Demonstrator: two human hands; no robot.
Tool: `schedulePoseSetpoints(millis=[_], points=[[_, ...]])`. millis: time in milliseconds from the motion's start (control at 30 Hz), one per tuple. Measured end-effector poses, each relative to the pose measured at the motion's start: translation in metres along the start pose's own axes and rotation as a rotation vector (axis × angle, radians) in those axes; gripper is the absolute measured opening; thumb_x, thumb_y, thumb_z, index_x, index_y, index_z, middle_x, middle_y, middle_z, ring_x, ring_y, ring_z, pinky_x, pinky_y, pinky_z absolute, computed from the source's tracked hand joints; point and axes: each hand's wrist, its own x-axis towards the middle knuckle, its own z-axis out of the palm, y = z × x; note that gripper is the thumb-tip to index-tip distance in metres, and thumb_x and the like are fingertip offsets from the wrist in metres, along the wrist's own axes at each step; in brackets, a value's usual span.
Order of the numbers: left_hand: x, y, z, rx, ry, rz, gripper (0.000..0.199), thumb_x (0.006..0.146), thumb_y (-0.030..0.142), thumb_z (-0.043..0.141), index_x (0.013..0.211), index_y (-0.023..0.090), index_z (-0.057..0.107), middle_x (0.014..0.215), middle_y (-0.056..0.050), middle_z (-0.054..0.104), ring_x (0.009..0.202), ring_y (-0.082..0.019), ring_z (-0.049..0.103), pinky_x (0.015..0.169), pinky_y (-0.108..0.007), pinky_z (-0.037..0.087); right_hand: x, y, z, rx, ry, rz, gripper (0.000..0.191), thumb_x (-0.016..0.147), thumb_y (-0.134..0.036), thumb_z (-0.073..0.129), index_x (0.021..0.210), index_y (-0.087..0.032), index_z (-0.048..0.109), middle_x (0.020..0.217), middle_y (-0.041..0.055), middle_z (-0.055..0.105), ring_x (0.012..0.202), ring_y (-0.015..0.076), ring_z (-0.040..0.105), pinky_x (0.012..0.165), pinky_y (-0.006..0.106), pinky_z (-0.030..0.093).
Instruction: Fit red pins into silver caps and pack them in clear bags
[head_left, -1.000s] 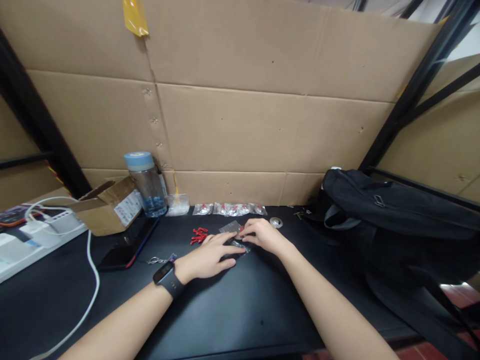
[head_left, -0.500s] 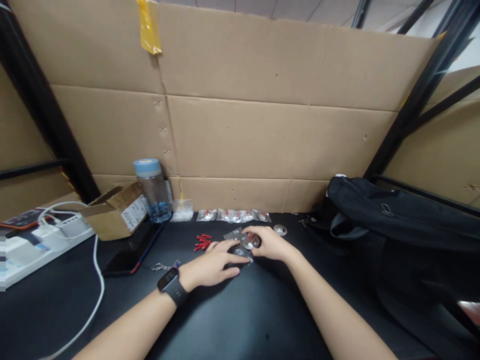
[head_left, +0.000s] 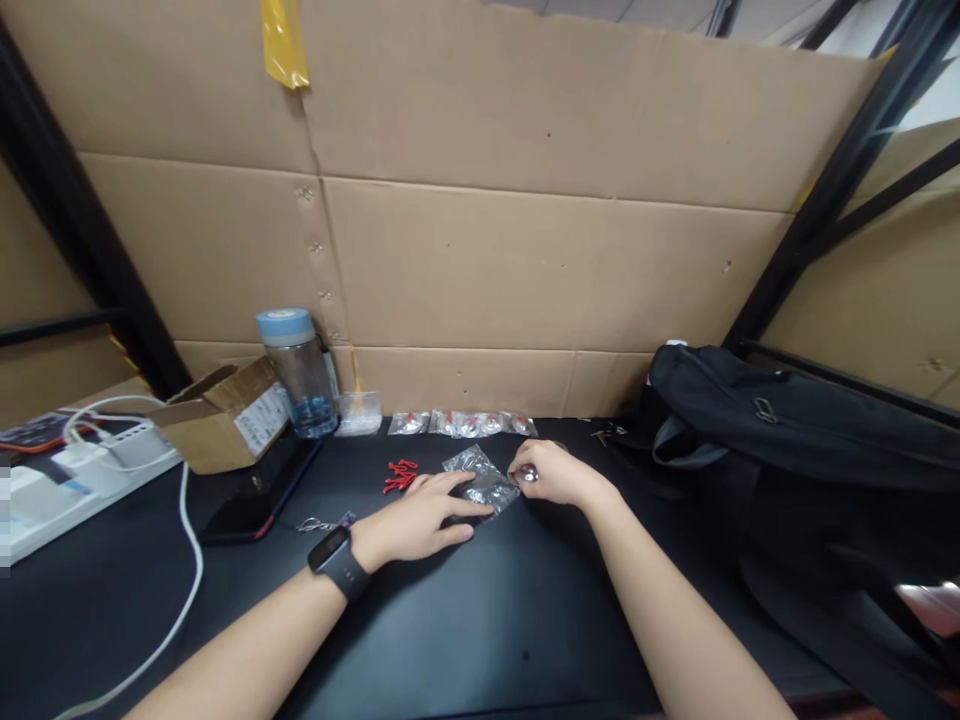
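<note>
Already outside the crinkled clear plastic bag [head_left: 474, 461], a shiny, rounded silver piece [head_left: 529, 472] sits pinched in our right hand [head_left: 553, 474]; to its left, our left hand [head_left: 415, 518] spreads flat, fingertips on the bag, leaving us, we judge, two separate items.

Creased brown cardboard [head_left: 465, 270] is standing behind the black surface [head_left: 450, 640], yellow tape [head_left: 285, 45] hanging near its upper left. Dark metal posts [head_left: 832, 170] are slanting at both sides, and pale ceiling is showing above the cardboard.
</note>
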Motion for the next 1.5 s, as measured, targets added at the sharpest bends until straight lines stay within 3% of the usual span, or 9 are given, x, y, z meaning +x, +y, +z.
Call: schedulePoseSetpoints(millis=[233, 367, 567, 700, 900, 967, 1167, 1300, 1500], points=[[0.000, -0.002, 0.001, 0.021, -0.005, -0.004, 0.042, 0.098, 0.041, 0.054, 0.140, 0.050, 0.054, 0.162, -0.003, 0.034, 0.147, -0.035, 0.033, 0.115, -0.059, 0.030, -0.007, 0.006, -0.003, -0.015, -0.054, 0.006, 0.050, 0.067, -0.009, 0.067, 0.115, -0.024, 0.074, 0.107, 0.0062, 0.072, 0.100, 0.0230, 0.066, 0.092, 0.029, 0.045], [0.000, -0.003, 0.002, 0.016, 0.004, -0.001, 0.043, 0.098, 0.041, 0.055, 0.139, 0.050, 0.054, 0.162, -0.002, 0.035, 0.146, -0.035, 0.035, 0.115, -0.059, 0.030, -0.009, 0.005, -0.006, 0.011, -0.057, 0.028, 0.061, 0.069, -0.017, 0.073, 0.129, -0.025, 0.068, 0.107, 0.0075, 0.069, 0.100, 0.0236, 0.064, 0.091, 0.030, 0.046], [-0.001, -0.006, 0.003, 0.031, 0.053, 0.024, 0.041, 0.097, 0.043, 0.056, 0.138, 0.046, 0.057, 0.160, -0.004, 0.038, 0.145, -0.034, 0.038, 0.115, -0.057, 0.032, -0.008, 0.002, -0.008, 0.123, -0.072, -0.071, 0.033, 0.080, -0.029, 0.071, 0.112, -0.024, 0.076, 0.098, 0.0044, 0.073, 0.080, 0.0177, 0.065, 0.077, 0.026, 0.047], [-0.003, -0.008, -0.002, 0.073, 0.083, 0.023, 0.035, 0.098, 0.042, 0.054, 0.131, 0.042, 0.065, 0.153, -0.006, 0.048, 0.139, -0.032, 0.046, 0.113, -0.052, 0.036, -0.010, 0.005, -0.011, 0.096, -0.086, -0.003, 0.027, 0.077, -0.027, 0.072, 0.103, -0.025, 0.078, 0.092, 0.0026, 0.075, 0.080, 0.0180, 0.066, 0.076, 0.025, 0.046], [-0.003, -0.010, -0.004, 0.094, 0.086, 0.024, 0.034, 0.098, 0.042, 0.053, 0.130, 0.041, 0.066, 0.150, -0.005, 0.052, 0.137, -0.029, 0.050, 0.112, -0.048, 0.039, -0.015, 0.006, -0.013, 0.002, -0.126, 0.147, 0.060, 0.069, -0.019, 0.070, 0.128, -0.031, 0.069, 0.103, 0.0053, 0.070, 0.100, 0.0231, 0.063, 0.087, 0.028, 0.047], [-0.002, -0.010, -0.003, 0.095, 0.092, 0.026, 0.035, 0.098, 0.042, 0.055, 0.131, 0.042, 0.065, 0.150, -0.005, 0.052, 0.137, -0.029, 0.050, 0.112, -0.048, 0.039, -0.016, 0.007, -0.013, -0.017, -0.152, 0.180, 0.062, 0.070, -0.021, 0.070, 0.131, -0.033, 0.068, 0.108, 0.0072, 0.068, 0.105, 0.0239, 0.062, 0.090, 0.029, 0.048], [-0.002, -0.008, -0.002, 0.106, 0.101, 0.032, 0.035, 0.098, 0.041, 0.054, 0.131, 0.041, 0.065, 0.150, -0.006, 0.053, 0.136, -0.029, 0.051, 0.111, -0.048, 0.040, -0.020, 0.009, -0.018, 0.004, -0.154, 0.216, 0.038, 0.069, -0.016, 0.070, 0.105, -0.023, 0.080, 0.104, 0.0079, 0.068, 0.091, 0.0195, 0.066, 0.084, 0.024, 0.050], [-0.002, -0.009, -0.001, 0.109, 0.106, 0.033, 0.035, 0.098, 0.043, 0.053, 0.131, 0.040, 0.065, 0.151, -0.005, 0.052, 0.137, -0.029, 0.050, 0.112, -0.046, 0.040, -0.022, 0.012, -0.019, 0.015, -0.153, 0.233, 0.039, 0.058, -0.008, 0.074, 0.094, -0.023, 0.079, 0.101, 0.0053, 0.068, 0.088, 0.0198, 0.065, 0.076, 0.024, 0.050], [-0.002, -0.011, 0.001, 0.075, 0.123, 0.035, 0.036, 0.098, 0.045, 0.053, 0.130, 0.038, 0.067, 0.151, -0.004, 0.052, 0.137, -0.029, 0.050, 0.113, -0.045, 0.039, -0.022, 0.014, -0.014, -0.021, -0.071, 0.295, 0.028, 0.059, -0.008, 0.076, 0.082, -0.024, 0.077, 0.094, 0.0046, 0.072, 0.088, 0.0218, 0.066, 0.076, 0.027, 0.048]])
